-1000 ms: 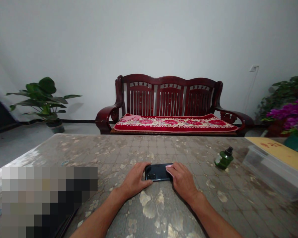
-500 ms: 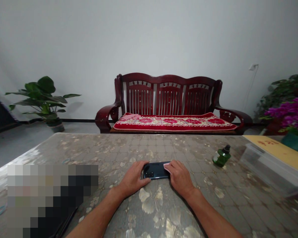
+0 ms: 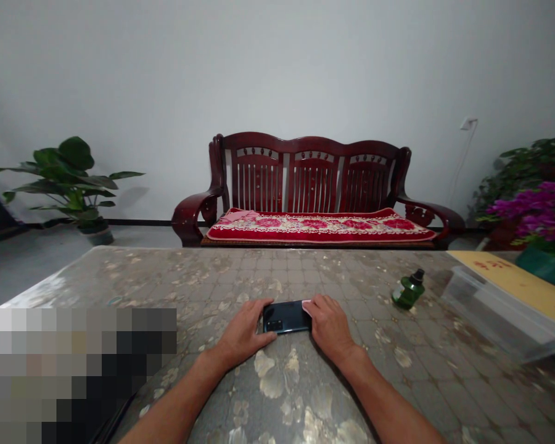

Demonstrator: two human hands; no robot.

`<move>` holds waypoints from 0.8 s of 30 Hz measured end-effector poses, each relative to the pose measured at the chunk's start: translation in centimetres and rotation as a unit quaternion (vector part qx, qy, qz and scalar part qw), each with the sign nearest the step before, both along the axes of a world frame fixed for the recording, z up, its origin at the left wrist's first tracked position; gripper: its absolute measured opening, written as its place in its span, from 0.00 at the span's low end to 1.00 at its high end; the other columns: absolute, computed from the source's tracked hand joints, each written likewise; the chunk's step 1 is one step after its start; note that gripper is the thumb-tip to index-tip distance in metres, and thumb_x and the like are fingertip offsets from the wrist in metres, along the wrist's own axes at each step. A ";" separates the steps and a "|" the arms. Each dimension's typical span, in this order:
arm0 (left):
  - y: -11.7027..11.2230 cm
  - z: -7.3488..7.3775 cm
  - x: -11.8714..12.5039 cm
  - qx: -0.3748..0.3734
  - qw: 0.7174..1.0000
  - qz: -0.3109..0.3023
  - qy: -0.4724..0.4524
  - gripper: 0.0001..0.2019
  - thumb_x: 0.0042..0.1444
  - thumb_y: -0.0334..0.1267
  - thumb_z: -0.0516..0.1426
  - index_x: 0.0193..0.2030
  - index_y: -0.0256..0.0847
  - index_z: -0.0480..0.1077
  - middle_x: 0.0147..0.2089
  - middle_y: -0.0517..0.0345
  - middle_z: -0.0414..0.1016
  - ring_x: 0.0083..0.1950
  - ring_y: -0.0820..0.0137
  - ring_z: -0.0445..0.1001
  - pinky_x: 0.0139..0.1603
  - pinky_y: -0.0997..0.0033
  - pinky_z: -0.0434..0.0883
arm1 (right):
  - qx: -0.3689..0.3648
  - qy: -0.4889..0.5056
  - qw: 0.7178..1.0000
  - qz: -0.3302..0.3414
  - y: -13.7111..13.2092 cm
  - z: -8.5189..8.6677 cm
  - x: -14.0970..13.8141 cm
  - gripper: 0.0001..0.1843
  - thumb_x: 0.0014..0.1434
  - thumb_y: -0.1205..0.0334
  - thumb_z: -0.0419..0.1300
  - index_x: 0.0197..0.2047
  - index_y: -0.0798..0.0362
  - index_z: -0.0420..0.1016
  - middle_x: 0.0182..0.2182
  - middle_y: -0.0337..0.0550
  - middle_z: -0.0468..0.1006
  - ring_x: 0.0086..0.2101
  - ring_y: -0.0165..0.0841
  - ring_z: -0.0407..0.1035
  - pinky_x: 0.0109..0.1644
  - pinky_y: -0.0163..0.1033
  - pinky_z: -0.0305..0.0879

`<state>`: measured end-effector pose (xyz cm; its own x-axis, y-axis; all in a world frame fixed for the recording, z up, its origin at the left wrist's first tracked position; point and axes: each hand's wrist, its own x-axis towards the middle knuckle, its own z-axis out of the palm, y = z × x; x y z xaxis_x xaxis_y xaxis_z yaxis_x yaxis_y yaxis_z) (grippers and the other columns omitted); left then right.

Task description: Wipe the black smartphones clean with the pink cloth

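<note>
A dark blue smartphone [image 3: 287, 316] lies back side up on the table, its camera block at the left end. My left hand [image 3: 248, 325] grips that left end, thumb along the near edge and fingers at the far edge. Over the phone's right end is my right hand [image 3: 329, 322], its fingers closed on a small pink cloth [image 3: 307, 306] pressed against the phone's back. Most of the cloth is hidden under the fingers.
A green bottle with a black cap [image 3: 409, 290] stands to the right on the patterned tablecloth [image 3: 203, 277]. Beyond it sits a clear plastic box [image 3: 485, 314] with a yellow board on top. A pixelated patch covers the lower left. Behind the table is a wooden bench [image 3: 312, 179].
My right hand and the pink cloth have shifted slightly relative to the phone, still at its right end. My left hand keeps its hold. The whole view has moved a little.
</note>
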<state>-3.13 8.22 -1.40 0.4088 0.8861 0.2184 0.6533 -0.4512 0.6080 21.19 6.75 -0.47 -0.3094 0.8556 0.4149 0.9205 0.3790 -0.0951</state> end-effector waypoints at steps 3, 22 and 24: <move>0.1 -0.1 0.1 0.002 1.000 0.004 -0.002 0.32 0.47 0.36 0.66 0.61 0.41 0.65 0.54 0.48 0.73 0.56 0.54 0.71 0.59 0.53 0.68 | -0.010 -0.005 0.998 0.056 -0.4 0.1 -0.7 0.12 0.64 0.72 0.56 0.46 0.50 0.78 0.39 0.44 0.76 0.42 0.37 0.66 0.46 0.39 0.59; 0.0 -0.5 0.0 0.013 1.000 0.005 -0.003 0.32 0.48 0.36 0.65 0.61 0.42 0.66 0.54 0.49 0.74 0.56 0.54 0.71 0.59 0.54 0.67 | 0.001 0.020 0.998 0.052 -1.0 -0.1 0.3 0.15 0.64 0.74 0.55 0.46 0.48 0.78 0.39 0.43 0.76 0.41 0.36 0.67 0.45 0.39 0.60; 0.0 -0.6 0.0 0.016 1.000 0.006 -0.005 0.31 0.48 0.37 0.65 0.61 0.43 0.66 0.54 0.49 0.74 0.57 0.54 0.71 0.59 0.53 0.67 | 0.003 0.018 0.999 0.039 -0.9 0.0 0.5 0.15 0.64 0.74 0.55 0.46 0.48 0.78 0.39 0.43 0.76 0.41 0.36 0.67 0.45 0.40 0.59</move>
